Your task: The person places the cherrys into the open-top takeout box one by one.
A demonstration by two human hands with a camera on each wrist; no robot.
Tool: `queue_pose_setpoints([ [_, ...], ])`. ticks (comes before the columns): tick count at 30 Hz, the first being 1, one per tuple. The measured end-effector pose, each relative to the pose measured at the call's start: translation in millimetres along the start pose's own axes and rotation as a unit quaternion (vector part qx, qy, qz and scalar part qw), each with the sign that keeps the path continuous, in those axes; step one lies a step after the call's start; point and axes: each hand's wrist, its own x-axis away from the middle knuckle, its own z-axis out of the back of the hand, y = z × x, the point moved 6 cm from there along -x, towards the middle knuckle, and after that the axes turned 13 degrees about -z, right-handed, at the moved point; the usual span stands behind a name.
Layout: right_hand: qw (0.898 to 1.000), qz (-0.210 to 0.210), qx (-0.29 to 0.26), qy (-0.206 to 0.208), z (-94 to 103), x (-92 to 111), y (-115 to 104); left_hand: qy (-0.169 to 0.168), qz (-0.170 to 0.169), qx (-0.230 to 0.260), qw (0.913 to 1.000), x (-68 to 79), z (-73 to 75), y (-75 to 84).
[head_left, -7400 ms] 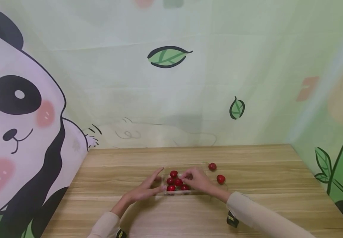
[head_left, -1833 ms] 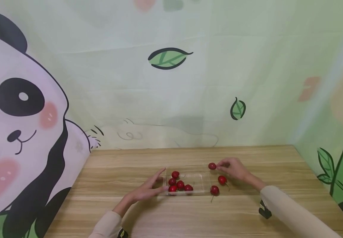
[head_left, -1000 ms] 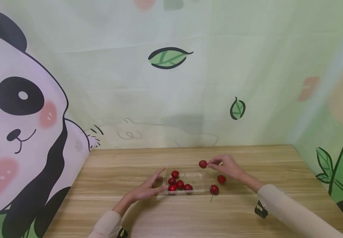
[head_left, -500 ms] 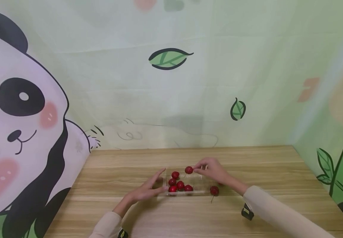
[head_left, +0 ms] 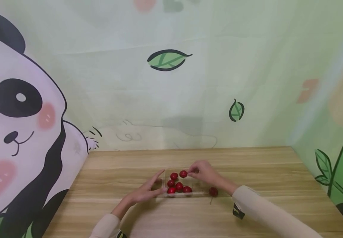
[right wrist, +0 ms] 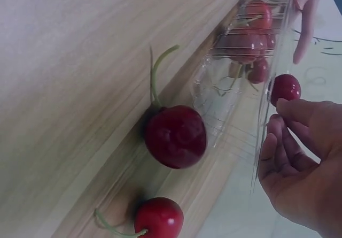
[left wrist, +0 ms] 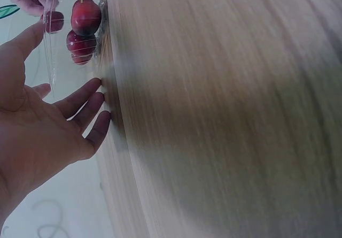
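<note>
Pinches one red cherry [head_left: 183,174] in the right hand [head_left: 202,172], over the clear box [right wrist: 219,107] and close to its rim. Touches the left end of the box with the left hand [head_left: 146,191], with fingers loose and spread. Has five more cherries [head_left: 179,187] bunched to the left inside, with room toward the right. Has two loose cherries [right wrist: 176,136] on the table [head_left: 189,218] past the right end, and wood behind, up to the back edge [head_left: 189,150].

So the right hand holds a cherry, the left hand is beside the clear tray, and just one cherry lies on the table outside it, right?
Not one but two: the right wrist view shows a dark cherry and a brighter cherry on the table outside the tray. The rest stands.
</note>
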Motion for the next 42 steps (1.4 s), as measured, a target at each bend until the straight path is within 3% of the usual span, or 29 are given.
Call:
queue_pose_setpoints([
  [8,0.997,-0.016,0.072,-0.023,-17.5,-6.0,0.4,0.001,-0.002,0.004,1.0000,2.9,0.2,1.3],
  [23,0.989,-0.030,0.142,-0.008,-23.3,-13.8,1.4,-0.004,-0.001,0.001,1.0000,0.1,0.5,0.9],
  [38,0.987,-0.021,0.156,-0.008,-26.2,-16.1,1.5,-0.002,0.001,-0.004,1.0000,0.1,1.0,1.6],
  [42,0.990,-0.014,0.138,-0.010,-25.2,-14.6,-0.3,-0.001,-0.003,-0.010,0.9999,0.5,0.7,0.4],
])
